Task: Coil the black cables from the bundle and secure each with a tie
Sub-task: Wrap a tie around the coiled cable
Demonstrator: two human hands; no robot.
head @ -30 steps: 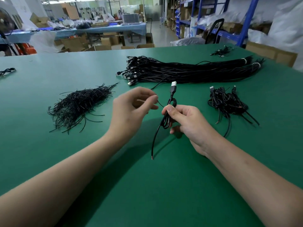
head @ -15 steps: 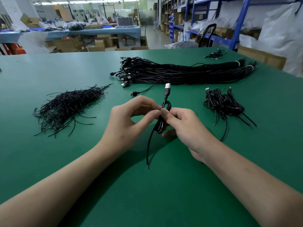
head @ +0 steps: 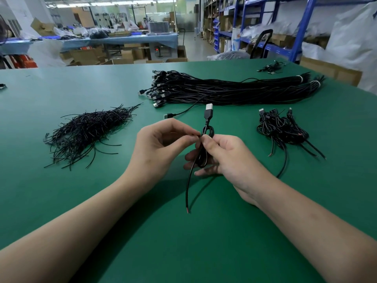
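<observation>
Black cable coil (head: 205, 149), light and springy, gripped at waist by right hand (head: 228, 158); left hand (head: 161, 148) pinches thin tie (head: 195, 135) at coil's 10 o'clock. Hold waist or loops likely spring.

No lettering can be read — neither on the cable bundle (head: 224, 90) nor on the far cardboard boxes (head: 85, 56).
</observation>
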